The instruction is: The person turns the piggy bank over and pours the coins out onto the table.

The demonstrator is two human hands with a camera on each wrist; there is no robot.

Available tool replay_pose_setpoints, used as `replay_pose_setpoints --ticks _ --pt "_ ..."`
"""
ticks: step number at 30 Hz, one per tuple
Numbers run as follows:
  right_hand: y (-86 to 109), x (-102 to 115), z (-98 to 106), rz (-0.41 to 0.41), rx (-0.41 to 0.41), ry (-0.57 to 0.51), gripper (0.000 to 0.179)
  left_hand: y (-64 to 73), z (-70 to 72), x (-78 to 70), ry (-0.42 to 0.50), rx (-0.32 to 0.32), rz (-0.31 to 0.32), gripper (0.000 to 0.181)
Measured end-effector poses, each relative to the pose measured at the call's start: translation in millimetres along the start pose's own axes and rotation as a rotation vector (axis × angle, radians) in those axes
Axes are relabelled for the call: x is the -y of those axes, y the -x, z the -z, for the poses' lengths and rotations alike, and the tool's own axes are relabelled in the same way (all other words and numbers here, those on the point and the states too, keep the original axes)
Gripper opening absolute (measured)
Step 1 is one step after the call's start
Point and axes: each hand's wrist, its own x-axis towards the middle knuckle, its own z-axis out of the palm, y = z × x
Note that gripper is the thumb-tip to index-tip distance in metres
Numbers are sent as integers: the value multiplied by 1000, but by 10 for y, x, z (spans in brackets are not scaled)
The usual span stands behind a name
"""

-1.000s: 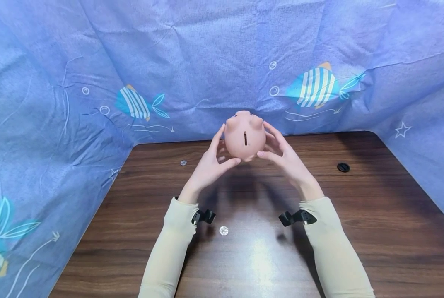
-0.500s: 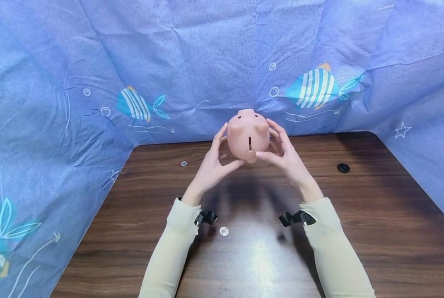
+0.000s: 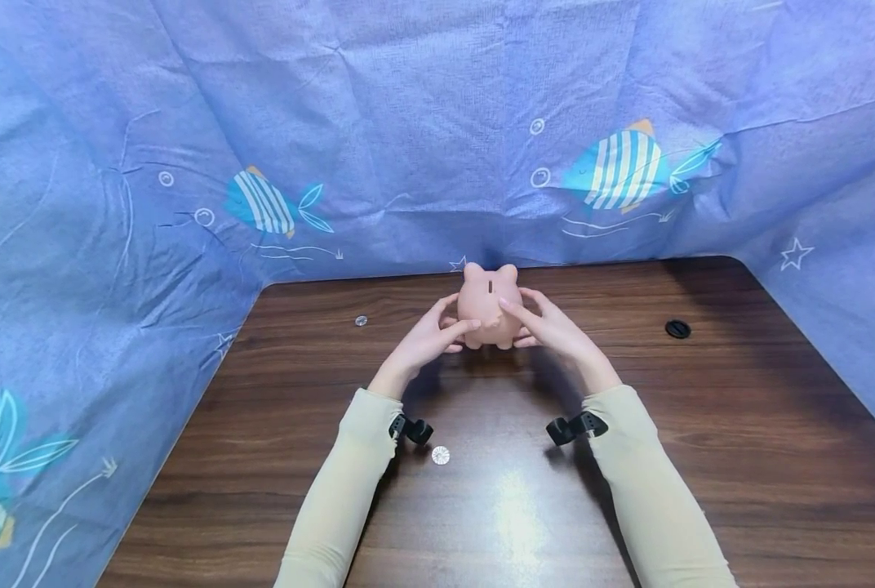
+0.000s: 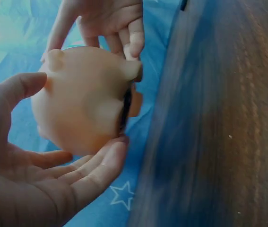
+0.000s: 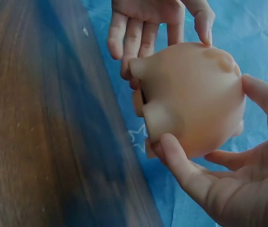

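A pink piggy bank (image 3: 490, 309) is held between both hands near the far side of the table, its back with the coin slot up and its ears away from me. My left hand (image 3: 430, 335) grips its left side, thumb on the rear and fingers around the flank. On the other side my right hand (image 3: 551, 327) does the same. In the left wrist view the piggy bank (image 4: 84, 97) shows stubby feet, with a dark opening in the underside between them. The right wrist view has the piggy bank (image 5: 190, 99) with fingertips at a foot.
A clear round disc (image 3: 441, 455) lies on the dark wooden table (image 3: 320, 408) near the left wrist, and a smaller clear piece (image 3: 361, 321) farther left. A black round cap (image 3: 677, 328) is at the right. A blue fish-patterned curtain (image 3: 437, 122) borders the table.
Both hands have lowered the piggy bank toward the table. It has tipped, so its face no longer shows and its rear and feet now do. The discs and the black cap have stayed put.
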Motion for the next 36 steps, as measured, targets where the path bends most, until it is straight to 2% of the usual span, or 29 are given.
replay_pose_setpoints --ticks 6,14,21,29,36 --pt "-9 -74 -4 -39 40 54 79 -14 5 47 -24 41 95 80" --pt "9 -87 -4 -83 52 176 79 0 44 45 -78 98 132 77" --pt "8 -74 -2 -81 55 182 76 7 74 41 -138 107 112 77" --pt "12 -56 -12 -59 77 174 77 -14 65 56 -112 98 93 75" --pt "56 -15 7 -58 98 80 78 21 47 -3 -150 63 64 79"
